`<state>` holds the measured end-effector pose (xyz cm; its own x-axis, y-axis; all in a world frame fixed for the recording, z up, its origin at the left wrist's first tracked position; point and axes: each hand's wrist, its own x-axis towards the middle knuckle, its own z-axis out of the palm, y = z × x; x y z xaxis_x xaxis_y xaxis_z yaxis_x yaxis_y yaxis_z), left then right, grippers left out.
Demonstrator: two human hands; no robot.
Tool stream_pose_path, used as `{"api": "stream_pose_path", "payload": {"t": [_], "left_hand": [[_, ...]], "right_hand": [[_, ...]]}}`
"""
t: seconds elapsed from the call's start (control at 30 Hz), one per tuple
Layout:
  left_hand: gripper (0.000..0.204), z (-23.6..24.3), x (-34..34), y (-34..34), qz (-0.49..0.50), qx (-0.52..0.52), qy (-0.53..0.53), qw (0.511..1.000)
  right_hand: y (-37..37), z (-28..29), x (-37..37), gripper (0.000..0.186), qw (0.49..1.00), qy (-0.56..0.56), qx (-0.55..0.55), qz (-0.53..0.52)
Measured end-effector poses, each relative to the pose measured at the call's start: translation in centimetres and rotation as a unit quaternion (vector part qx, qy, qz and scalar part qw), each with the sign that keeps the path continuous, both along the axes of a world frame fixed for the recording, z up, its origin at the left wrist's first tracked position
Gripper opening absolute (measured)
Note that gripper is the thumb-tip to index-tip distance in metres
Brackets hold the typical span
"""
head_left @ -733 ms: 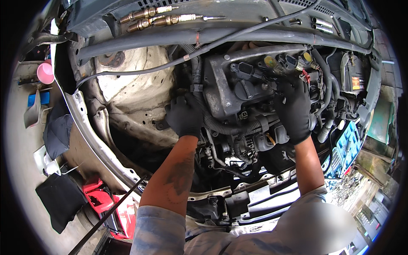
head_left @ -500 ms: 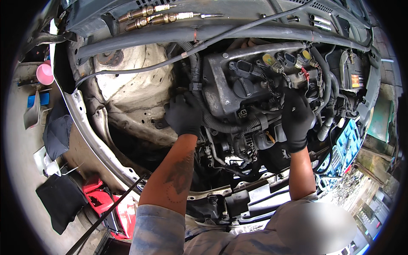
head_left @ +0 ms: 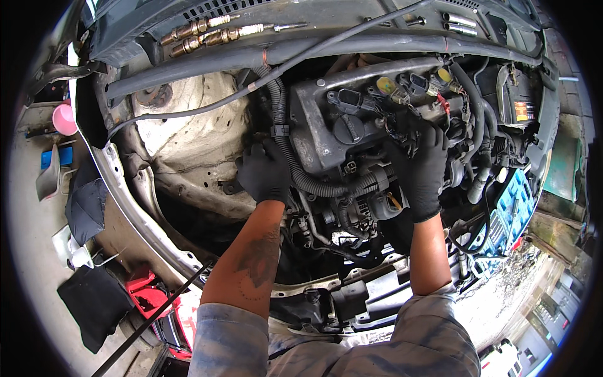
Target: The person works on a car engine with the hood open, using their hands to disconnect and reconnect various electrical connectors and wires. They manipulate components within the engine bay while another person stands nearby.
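My gloved left hand (head_left: 262, 172) is curled beside the ribbed conduit (head_left: 286, 157), low on the pale inner body panel (head_left: 185, 125); whatever its fingers grip is hidden. My gloved right hand (head_left: 421, 166) has its fingers bent round a dark wiring harness (head_left: 399, 131) on the near side of the engine cover (head_left: 323, 146). Just beyond it are black connectors (head_left: 348, 99), an oil cap (head_left: 348, 129), yellow-topped parts (head_left: 385, 85) and a red clip (head_left: 443, 103).
Several spark plugs (head_left: 217, 38) and two chrome sockets (head_left: 458, 22) lie beyond the grey bar (head_left: 326, 47), crossed by a hose (head_left: 226, 97). A battery (head_left: 512, 100) and a blue tool case (head_left: 509, 210) are at right. Red plastic items (head_left: 147, 289) lie at lower left.
My right hand dipped toward me, then its fingers rose again to the wiring below the connectors. My left hand stays beside the conduit. The whole view has shifted slightly.
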<state>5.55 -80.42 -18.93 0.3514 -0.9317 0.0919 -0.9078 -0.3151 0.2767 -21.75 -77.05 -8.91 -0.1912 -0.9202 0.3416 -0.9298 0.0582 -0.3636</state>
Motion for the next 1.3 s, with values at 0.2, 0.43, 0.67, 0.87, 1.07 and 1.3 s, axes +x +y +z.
{"api": "stream_pose_path", "payload": {"t": [0.2,0.43,0.67,0.87,1.07,1.3], "left_hand": [[0.034,-0.1,-0.1,0.0,-0.001,-0.003,0.004,1.000],[0.031,0.2,-0.3,0.1,-0.008,-0.028,0.026,0.999],[0.030,0.1,0.0,0.1,-0.015,-0.044,0.007,0.999],[0.030,0.1,-0.1,0.1,-0.014,-0.027,0.002,1.000],[0.031,0.2,-0.2,0.2,-0.004,-0.031,0.000,1.000],[0.036,0.0,-0.1,0.2,-0.016,-0.053,0.005,0.998]], "right_hand": [[-2.3,1.6,-0.4,0.044,0.975,0.123,0.108,0.149],[-4.1,0.7,-1.9,0.035,0.975,0.097,0.107,0.171],[-2.1,2.3,-2.3,0.034,0.974,-0.015,0.033,0.222],[-0.1,2.0,-1.8,0.032,0.986,0.035,-0.044,0.154],[2.7,3.6,-1.3,0.021,0.978,-0.198,0.057,0.015],[-1.0,9.5,-2.5,0.024,0.891,-0.433,0.129,-0.044]]}}
